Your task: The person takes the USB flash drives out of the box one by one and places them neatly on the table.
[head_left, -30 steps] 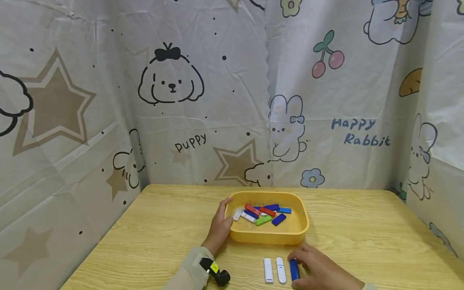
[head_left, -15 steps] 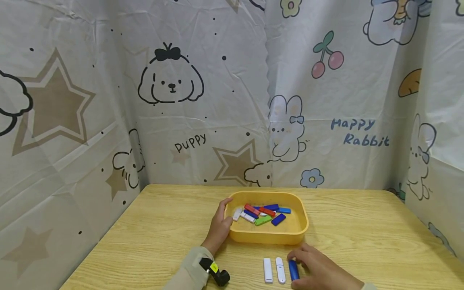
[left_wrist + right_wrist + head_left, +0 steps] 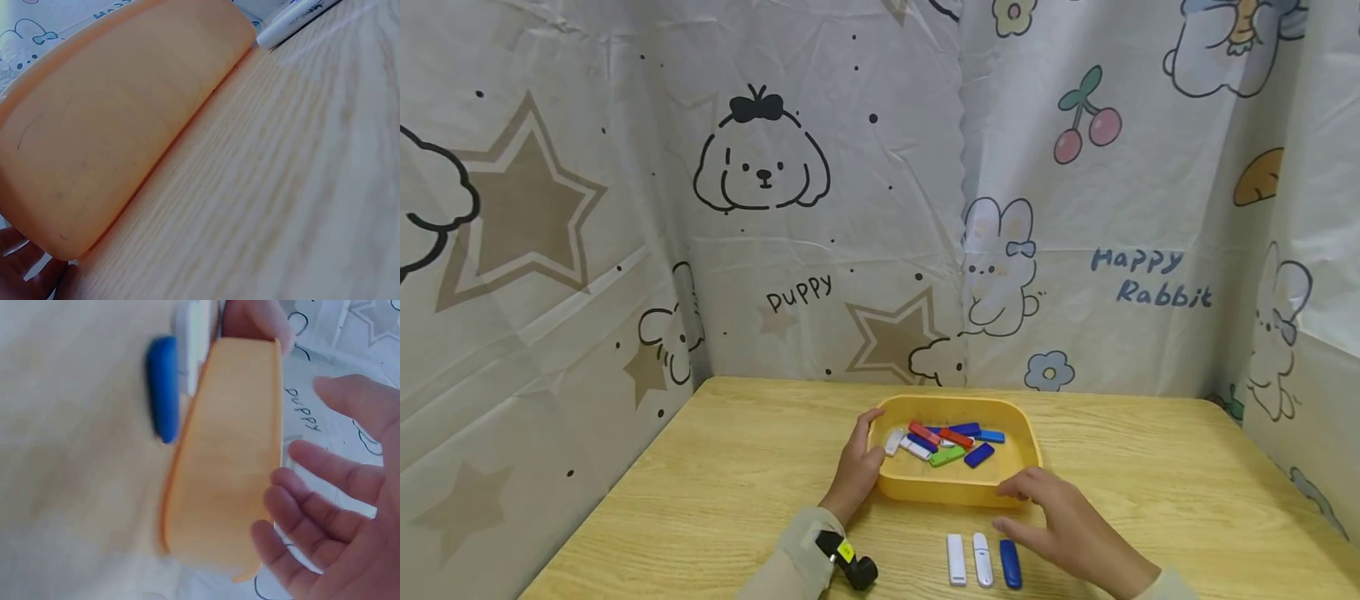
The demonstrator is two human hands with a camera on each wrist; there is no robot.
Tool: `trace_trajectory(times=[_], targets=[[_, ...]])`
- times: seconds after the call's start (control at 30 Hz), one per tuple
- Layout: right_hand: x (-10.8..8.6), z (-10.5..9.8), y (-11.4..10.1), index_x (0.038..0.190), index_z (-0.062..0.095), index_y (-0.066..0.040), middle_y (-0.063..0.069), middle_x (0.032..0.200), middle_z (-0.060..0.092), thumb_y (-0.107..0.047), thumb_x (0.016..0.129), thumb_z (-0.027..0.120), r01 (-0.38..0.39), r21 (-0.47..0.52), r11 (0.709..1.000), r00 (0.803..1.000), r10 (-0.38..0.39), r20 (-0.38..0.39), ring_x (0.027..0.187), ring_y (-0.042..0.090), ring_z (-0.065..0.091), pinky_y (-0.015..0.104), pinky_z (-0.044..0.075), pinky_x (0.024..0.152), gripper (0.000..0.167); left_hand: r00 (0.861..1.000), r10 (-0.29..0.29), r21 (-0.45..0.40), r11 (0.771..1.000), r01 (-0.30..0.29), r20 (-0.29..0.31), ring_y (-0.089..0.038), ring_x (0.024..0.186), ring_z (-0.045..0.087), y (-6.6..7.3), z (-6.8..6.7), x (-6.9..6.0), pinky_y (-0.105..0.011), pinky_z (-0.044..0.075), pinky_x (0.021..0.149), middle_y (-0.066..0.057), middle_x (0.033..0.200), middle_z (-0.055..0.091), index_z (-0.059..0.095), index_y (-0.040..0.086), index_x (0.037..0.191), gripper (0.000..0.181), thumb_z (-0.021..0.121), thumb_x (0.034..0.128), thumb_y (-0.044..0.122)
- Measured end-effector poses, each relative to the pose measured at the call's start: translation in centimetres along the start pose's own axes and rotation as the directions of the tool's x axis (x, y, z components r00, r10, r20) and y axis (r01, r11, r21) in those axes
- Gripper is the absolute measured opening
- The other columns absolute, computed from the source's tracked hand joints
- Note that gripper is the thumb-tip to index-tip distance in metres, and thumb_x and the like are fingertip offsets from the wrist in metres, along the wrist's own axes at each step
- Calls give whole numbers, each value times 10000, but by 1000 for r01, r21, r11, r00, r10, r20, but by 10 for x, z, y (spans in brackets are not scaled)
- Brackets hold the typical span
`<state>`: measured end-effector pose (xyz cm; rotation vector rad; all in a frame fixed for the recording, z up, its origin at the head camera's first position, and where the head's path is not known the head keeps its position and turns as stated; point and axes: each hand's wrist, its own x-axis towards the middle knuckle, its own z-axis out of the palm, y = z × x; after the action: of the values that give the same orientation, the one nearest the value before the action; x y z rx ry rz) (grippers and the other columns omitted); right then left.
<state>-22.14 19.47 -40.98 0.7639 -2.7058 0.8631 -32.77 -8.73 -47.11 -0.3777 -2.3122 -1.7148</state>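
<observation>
My left hand [image 3: 856, 462] grips the left end of a yellow plastic basin [image 3: 940, 492], fingers behind and thumb at the near side. Several USB flash drives lie mixed inside it, among them a green one [image 3: 947, 456] and a red one [image 3: 956, 437]. In front of the basin three more stand in a row on the table: a flat white flash drive [image 3: 956, 560], a rounded white one [image 3: 982, 560] and a blue one [image 3: 1011, 565]. My right hand [image 3: 1067, 525] hovers above the blue one near the basin's front right corner, holding nothing, fingers loosely spread.
The wooden table [image 3: 760, 450] extends on both sides of the basin. Printed cloth [image 3: 850, 208] hangs behind it and along both sides. A black wrist camera [image 3: 850, 562] is strapped to the left sleeve.
My right hand has let go of the blue flash drive and risen away toward the basin's corner. The left hand keeps its hold on the basin. The head view has shifted slightly.
</observation>
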Motion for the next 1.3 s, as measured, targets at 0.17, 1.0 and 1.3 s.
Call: trace_trajectory(times=[0.17,1.0,1.3], targets=[[21,2,6,979,673,-207,-99,956,623,-274,857,721,67,-61,996,992,-73,-102,887,123,595,340,543,776,147,1000,0,-7,1000,0,11,-308,1395,295,1,0,0,-532,224,1120,-152,1506,352,388,86,1406,614,409,803,-27],[86,29,28,955,736,-188,15,1142,649,-339,994,460,-86,-276,957,968,146,205,1132,273,554,557,381,969,316,999,8,-13,1000,-8,41,-373,1397,270,38,-9,-13,-575,195,1116,-221,1489,347,368,-22,1400,589,409,814,-65],[85,31,29,761,645,-269,-122,821,578,-335,1005,427,-66,-280,958,976,120,180,835,133,531,415,416,750,333,1000,7,-26,1000,-6,31,-364,1397,270,17,-4,-6,-576,195,1114,-209,1492,349,375,-3,1407,610,419,802,-70]])
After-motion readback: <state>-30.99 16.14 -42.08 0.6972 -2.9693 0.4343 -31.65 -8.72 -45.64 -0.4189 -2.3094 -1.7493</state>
